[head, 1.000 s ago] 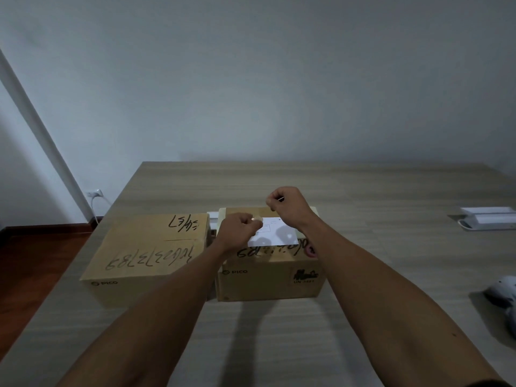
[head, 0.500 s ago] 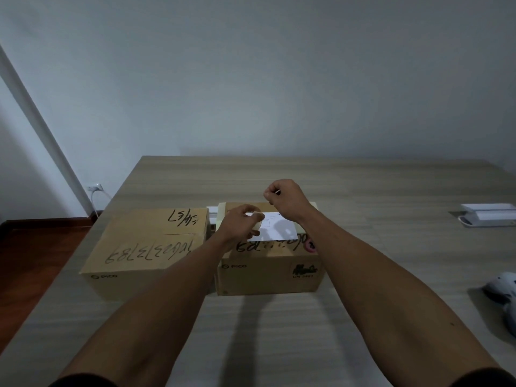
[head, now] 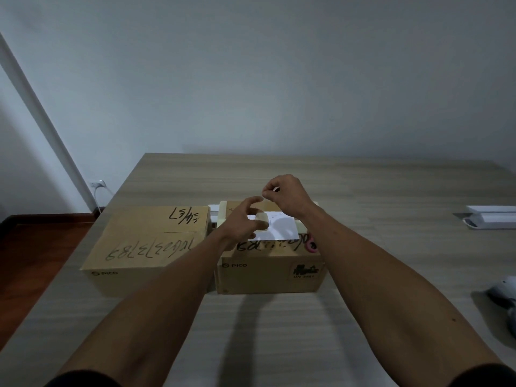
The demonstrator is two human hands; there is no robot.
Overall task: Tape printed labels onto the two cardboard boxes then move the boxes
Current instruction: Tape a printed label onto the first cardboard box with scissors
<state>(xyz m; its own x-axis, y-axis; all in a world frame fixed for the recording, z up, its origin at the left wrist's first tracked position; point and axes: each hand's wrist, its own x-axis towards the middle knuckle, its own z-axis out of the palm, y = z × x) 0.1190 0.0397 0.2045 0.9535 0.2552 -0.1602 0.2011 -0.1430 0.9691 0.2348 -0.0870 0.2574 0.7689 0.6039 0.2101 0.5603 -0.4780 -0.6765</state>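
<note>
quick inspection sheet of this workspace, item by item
surface: wooden table, boxes at its near left.
job's things: left box, no label visible; right box with white label on top; tape roll.
clutter: white device far right; pale object at right edge; pink item on right box.
grippers: left hand holds tape roll; right hand pinches something small, likely the tape end.
cables: cord at wall socket.
surroundings: plain wall.
</note>
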